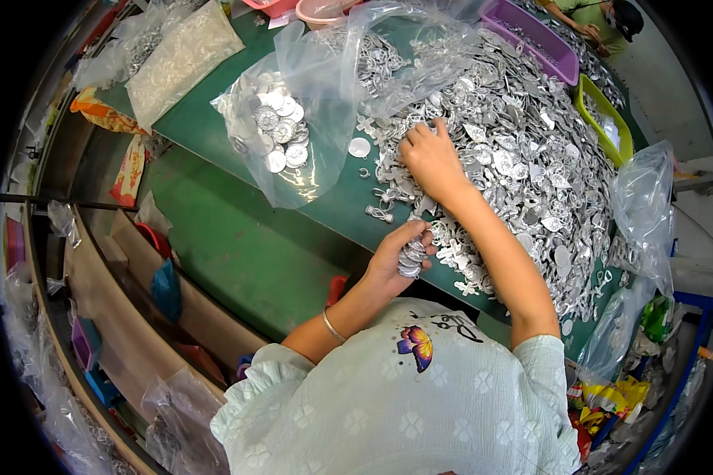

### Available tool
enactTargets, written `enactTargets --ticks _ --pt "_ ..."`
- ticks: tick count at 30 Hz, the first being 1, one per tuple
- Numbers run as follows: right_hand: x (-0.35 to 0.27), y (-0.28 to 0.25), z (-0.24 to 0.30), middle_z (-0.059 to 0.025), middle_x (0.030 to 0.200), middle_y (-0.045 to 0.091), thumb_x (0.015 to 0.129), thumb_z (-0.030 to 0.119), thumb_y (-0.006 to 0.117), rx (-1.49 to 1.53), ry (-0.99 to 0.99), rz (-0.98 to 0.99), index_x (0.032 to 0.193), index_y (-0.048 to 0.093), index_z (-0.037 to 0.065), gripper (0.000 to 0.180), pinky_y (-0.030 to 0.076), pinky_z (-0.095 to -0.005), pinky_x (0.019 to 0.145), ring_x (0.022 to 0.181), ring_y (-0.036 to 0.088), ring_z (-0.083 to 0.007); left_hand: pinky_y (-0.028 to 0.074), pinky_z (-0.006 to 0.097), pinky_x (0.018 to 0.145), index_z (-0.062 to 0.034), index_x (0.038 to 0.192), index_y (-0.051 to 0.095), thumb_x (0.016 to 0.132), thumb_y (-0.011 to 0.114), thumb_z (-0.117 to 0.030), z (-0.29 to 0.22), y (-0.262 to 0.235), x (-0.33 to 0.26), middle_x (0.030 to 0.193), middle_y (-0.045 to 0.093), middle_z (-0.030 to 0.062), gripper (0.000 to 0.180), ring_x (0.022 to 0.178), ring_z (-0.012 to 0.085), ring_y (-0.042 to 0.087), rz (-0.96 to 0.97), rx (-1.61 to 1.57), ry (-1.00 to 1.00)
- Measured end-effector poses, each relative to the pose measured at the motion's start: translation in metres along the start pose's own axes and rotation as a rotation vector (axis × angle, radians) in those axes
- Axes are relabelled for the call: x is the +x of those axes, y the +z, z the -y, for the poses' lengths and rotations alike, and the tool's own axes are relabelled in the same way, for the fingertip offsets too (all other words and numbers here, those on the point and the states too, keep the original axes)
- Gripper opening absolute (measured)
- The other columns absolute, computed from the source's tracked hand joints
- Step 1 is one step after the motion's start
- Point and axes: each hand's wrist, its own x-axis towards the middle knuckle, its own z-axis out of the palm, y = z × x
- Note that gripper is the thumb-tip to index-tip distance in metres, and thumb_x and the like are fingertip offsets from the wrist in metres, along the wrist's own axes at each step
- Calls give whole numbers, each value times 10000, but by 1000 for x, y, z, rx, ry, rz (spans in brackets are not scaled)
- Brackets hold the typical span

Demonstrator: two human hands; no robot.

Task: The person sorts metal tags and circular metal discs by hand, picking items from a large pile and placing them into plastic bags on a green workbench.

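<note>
Going left to right: a sealed clear bag of small pale parts [184, 59] is lying at 11 o'clock on the green table [238, 237]. Next to it, an open clear plastic bag [293, 134] is sitting at about 12 o'clock from the left hand, holding round silver discs [277, 131]; one loose disc [359, 147] is lying just beside its mouth. Left hand [396, 257] is curling shut around a stack of silver discs [411, 258], held at the table's near edge (thin bangle [332, 326] on that wrist). Right hand [429, 158] is resting palm-down at 1 o'clock from the left hand, fingers spread apart and pressing into the big pile of silver metal parts [523, 166]; cannot tell whether it is pinching anything underneath. The hands are apart, not touching. The pile is spreading toward 3 o'clock across the table. At 1 o'clock far back, a purple tray [531, 36] and a yellow-green tray [602, 119] are sitting along the pile's edge, and another person's hands [586, 30] are working beyond them.
</note>
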Motion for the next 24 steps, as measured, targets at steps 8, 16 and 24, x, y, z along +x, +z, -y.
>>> enactTargets --ticks 8,16,24 --pt "-23 -14 -21 -34 758 583 766 74 602 187 191 -523 833 580 59 72 373 -387 814 810 534 -207 418 241 537 -77 1024 503 832 582 -150 -5 -3 -5 781 503 20 220 735 144 513 -71 38 108" --pt "-83 -29 -26 -96 994 583 774 68 610 523 244 -281 955 592 21 188 394 -337 828 940 535 -259 477 261 540 -35 985 533 873 556 -190 -70 11 -20 777 539 31 193 701 129 555 -230 224 767" --pt "-54 -25 8 -111 959 591 735 84 639 621 208 -302 939 591 18 221 397 -373 814 929 527 -275 440 382 843 -7 1134 483 880 504 -137 -201 15 10 1052 540 109 286 964 214 533 -251 14 1084"
